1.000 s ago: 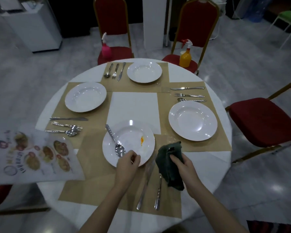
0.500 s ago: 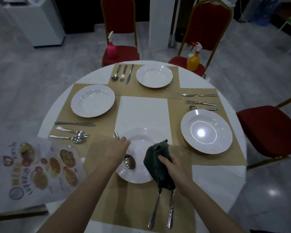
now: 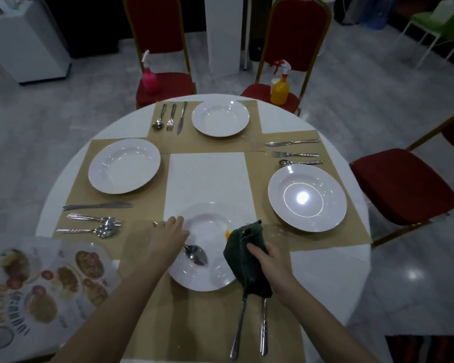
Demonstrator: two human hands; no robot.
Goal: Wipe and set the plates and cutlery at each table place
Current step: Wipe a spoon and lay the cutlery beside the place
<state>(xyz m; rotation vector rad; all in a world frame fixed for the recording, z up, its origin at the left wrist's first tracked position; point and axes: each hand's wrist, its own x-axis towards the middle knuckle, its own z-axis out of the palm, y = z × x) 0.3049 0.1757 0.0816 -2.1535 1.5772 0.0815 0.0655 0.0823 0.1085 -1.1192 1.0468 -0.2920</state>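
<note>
A spoon (image 3: 194,254) is gripped by the left hand (image 3: 168,238) and a dark cloth (image 3: 247,260) by the right hand (image 3: 268,258); beyond them three clean plates (image 3: 123,166) are laid on a round table (image 3: 325,271).

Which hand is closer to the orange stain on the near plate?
Right. The right hand holds the dark cloth, whose top edge meets the orange stain. The left hand is across the near plate, over the spoon handle.

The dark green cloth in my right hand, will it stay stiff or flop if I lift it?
Probably floppy: the cloth hangs in folds from the right hand, draped over two cutlery pieces. It looks light, and likely grips rather than slides.
</note>
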